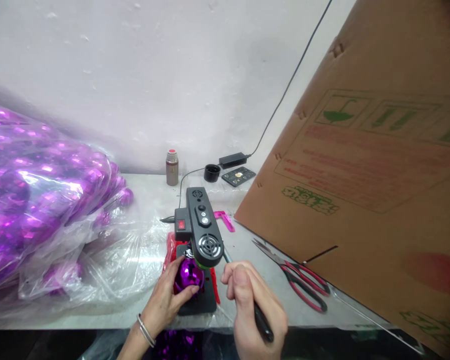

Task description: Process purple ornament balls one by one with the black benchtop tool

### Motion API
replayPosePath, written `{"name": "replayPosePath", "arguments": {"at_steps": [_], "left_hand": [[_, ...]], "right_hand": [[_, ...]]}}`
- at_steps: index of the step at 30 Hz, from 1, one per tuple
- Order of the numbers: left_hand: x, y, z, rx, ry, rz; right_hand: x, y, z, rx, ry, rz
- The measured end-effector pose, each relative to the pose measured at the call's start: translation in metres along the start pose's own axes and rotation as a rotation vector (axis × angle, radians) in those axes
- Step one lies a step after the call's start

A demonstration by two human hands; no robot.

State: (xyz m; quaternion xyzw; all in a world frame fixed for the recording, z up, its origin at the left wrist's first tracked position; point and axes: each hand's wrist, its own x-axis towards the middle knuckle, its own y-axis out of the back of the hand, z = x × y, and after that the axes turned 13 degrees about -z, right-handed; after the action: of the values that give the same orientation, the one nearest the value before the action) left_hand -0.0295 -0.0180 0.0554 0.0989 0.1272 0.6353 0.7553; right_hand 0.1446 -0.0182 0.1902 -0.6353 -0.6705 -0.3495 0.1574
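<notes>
Holding a shiny purple ball under the head of a small black machine, the left hand curls its fingers and thumb around the ball's left and lower side. The right hand is clenched around a dark-handled lever just to the ball's right. The ball is seated on the machine's base, seemingly mid-work; a large clear bag of purple balls lies to the left, and red-handled scissors lie to the right.
</notes>
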Motion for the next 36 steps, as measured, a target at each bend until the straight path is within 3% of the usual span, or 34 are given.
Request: {"name": "replayPosePath", "arguments": {"at_steps": [6, 11, 17, 22, 28, 36], "left_hand": [[0.006, -0.012, 0.002, 0.102, -0.068, 0.020], [0.010, -0.030, -0.006, 0.030, -0.071, 0.010], [0.009, -0.051, -0.026, 0.009, -0.036, 0.139], [0.015, -0.054, -0.033, 0.063, -0.045, 0.207], [0.016, -0.055, -0.033, 0.095, -0.076, 0.219], [0.017, -0.053, -0.027, 0.132, -0.099, 0.203]], "right_hand": [[-0.001, -0.001, 0.001, 0.014, 0.013, -0.007], [-0.002, 0.000, 0.000, -0.002, 0.013, -0.009], [-0.003, 0.002, 0.000, -0.001, 0.008, -0.008], [-0.012, -0.005, 0.009, -0.014, 0.027, 0.024], [-0.024, -0.020, 0.028, -0.031, 0.114, 0.192], [-0.025, -0.023, 0.038, -0.029, 0.142, 0.222]]}}
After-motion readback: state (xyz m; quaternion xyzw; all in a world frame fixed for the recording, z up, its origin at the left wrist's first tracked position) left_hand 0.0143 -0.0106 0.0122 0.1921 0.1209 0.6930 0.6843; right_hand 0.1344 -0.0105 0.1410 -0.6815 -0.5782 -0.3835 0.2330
